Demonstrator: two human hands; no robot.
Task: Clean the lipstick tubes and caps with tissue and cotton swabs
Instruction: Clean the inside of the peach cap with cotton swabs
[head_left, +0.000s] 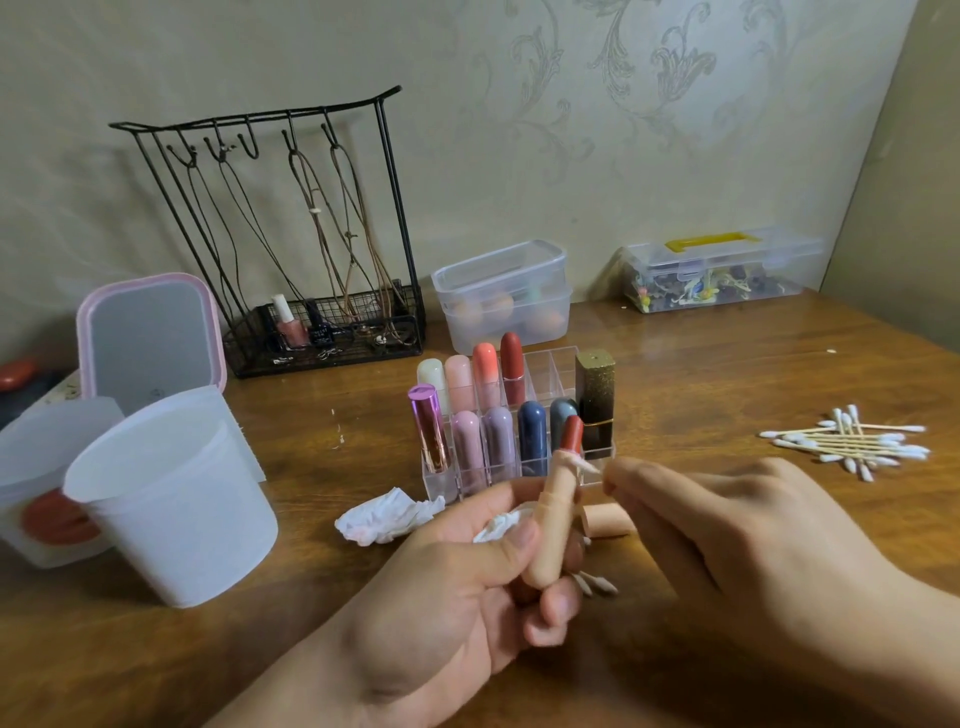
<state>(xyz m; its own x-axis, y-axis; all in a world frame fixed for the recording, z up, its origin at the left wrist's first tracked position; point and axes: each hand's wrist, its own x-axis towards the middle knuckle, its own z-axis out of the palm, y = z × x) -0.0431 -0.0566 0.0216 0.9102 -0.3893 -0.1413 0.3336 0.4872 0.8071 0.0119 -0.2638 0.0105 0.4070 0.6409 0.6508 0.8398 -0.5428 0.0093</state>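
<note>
while my left hand (467, 587) grips an uncapped peach lipstick tube (553, 512) upright along with a wad of tissue (501, 525), my right hand (727, 540) pinches a cotton swab (587, 464) against the tube's collar. its peach cap (608, 519) lies just behind my grip, the lipstick organizer (519, 415) beyond, spare swabs (852, 441) far right.

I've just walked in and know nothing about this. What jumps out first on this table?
At the centre front, the left hand grips an open beige lipstick with its red tip up, while the right hand pinches a cotton swab against its neck. Just behind stands a clear organizer of pastel lipsticks, with a heap of cotton swabs to the right and a crumpled tissue to the left.
</note>
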